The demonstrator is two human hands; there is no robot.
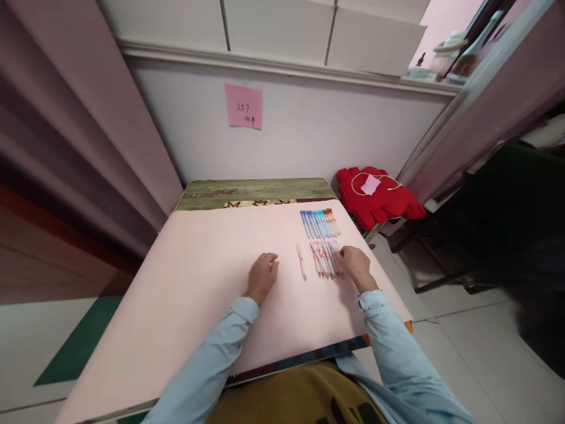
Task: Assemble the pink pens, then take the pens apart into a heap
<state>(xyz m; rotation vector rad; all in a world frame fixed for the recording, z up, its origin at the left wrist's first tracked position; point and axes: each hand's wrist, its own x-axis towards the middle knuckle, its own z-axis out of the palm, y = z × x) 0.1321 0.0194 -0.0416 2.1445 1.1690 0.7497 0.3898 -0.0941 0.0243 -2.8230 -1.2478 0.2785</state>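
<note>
My right hand (356,263) is at the right end of a row of pale, pinkish pens (325,259), its fingers closed together on the outermost pen. The fingertips partly hide that pen. To the left of this row, a single pale pen (301,261) lies by itself, roughly upright in view. My left hand (263,274) rests on the tabletop left of the single pen, fingers loosely bent and apart, holding nothing. Above the pale row lies a second row of pens (320,223), running from dark blue through light blue to orange-brown.
A light pink cover (198,282) spreads over the table, with a green wood-patterned strip (256,188) at the back. Beyond the right back corner, a red cushion-like thing (379,203) carries a white cable. A pink note (244,106) is on the wall.
</note>
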